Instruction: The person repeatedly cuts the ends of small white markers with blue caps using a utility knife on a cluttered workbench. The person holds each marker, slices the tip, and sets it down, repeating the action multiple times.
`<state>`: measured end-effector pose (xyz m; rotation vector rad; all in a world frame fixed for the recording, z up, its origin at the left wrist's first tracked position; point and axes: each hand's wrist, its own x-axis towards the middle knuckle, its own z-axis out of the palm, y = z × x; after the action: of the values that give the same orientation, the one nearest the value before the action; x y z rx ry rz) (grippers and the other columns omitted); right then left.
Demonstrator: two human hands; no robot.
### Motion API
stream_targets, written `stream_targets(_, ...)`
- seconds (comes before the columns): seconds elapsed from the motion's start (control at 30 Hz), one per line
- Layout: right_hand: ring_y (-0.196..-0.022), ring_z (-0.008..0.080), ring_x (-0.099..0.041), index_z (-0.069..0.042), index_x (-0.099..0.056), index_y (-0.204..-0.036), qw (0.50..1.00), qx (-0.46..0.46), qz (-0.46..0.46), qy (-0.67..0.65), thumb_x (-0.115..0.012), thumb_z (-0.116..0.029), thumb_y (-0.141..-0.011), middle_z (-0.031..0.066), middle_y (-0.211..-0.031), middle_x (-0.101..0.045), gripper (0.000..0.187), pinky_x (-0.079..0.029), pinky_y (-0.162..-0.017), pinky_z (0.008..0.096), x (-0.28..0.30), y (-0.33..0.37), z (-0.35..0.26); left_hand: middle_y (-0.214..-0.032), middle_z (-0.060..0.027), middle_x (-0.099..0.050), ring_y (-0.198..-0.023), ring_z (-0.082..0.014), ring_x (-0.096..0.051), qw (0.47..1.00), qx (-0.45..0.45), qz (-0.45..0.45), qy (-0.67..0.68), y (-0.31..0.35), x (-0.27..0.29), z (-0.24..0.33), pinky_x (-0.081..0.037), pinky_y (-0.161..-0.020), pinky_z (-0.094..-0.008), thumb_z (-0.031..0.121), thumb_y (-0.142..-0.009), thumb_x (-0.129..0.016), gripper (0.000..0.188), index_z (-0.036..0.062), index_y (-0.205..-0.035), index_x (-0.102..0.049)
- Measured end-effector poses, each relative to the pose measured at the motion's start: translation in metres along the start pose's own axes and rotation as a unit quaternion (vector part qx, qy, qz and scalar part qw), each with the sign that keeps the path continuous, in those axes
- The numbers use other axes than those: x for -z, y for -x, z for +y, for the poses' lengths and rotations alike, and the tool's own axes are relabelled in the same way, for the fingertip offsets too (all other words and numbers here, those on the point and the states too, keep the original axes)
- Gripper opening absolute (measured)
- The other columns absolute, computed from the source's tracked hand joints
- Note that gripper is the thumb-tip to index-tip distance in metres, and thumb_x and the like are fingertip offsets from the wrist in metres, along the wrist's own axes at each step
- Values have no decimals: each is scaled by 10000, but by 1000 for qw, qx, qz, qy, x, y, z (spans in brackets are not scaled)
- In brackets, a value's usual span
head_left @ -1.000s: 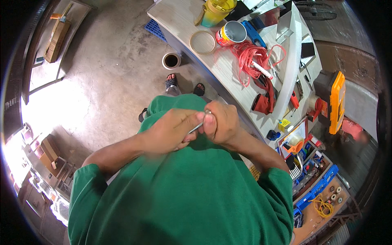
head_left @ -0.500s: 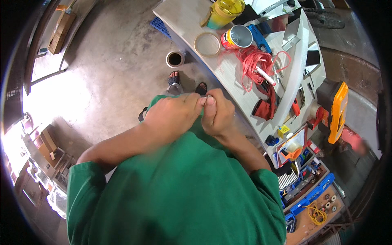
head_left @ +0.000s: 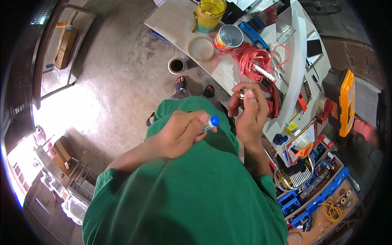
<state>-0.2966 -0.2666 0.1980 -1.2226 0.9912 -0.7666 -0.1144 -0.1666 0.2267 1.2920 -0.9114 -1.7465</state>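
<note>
My left hand (head_left: 179,132) is closed in front of the green shirt, around a short white marker-like stick (head_left: 214,121) with a round blue end. Dark print shows on its white side, and most of its length is hidden in the fist. To the right, my right hand (head_left: 253,112) is raised near the table edge with its fingers curled. Between thumb and fingers it pinches a small shiny metal piece (head_left: 242,94), too covered to name. A gap separates the two hands.
On the table (head_left: 167,19) at right are a yellow jug (head_left: 209,14), an open can (head_left: 229,36), a tape roll (head_left: 201,49), tangled red string (head_left: 251,57) and a white marker (head_left: 264,73). An orange-black case (head_left: 346,102) stands beyond. A bucket (head_left: 177,65) sits on the floor.
My hands were pressed together at the fingertips and have come apart. The right moved right, showing the metal piece; the left turned, showing the blue-ended stick.
</note>
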Motion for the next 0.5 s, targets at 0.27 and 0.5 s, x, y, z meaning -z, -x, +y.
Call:
stream_targets(0.27, -586, 67, -502, 12, -626, -1096, 999, -54, -3, -1, -488, -228, -1115, 8, -696, -552, 278, -391, -533, 244, 7, -3, 18, -635, -46, -511, -578, -128, -471, 1000, 2, -3, 6, -3, -8, -8, -416, -567, -321, 307, -1142, -441, 418, 6, -951, -659)
stream_targets(0.5, -643, 69, -567, 9, -639, -1161, 994, -5, 46, 99, -614, -164, -1062, 27, -817, -616, 201, -483, -601, 257, 31, -43, 26, -619, -42, -476, -571, -126, -453, 997, -33, 21, -59, -9, -8, -19, -401, -569, -324, 318, -1118, -476, 427, -2, -881, -630)
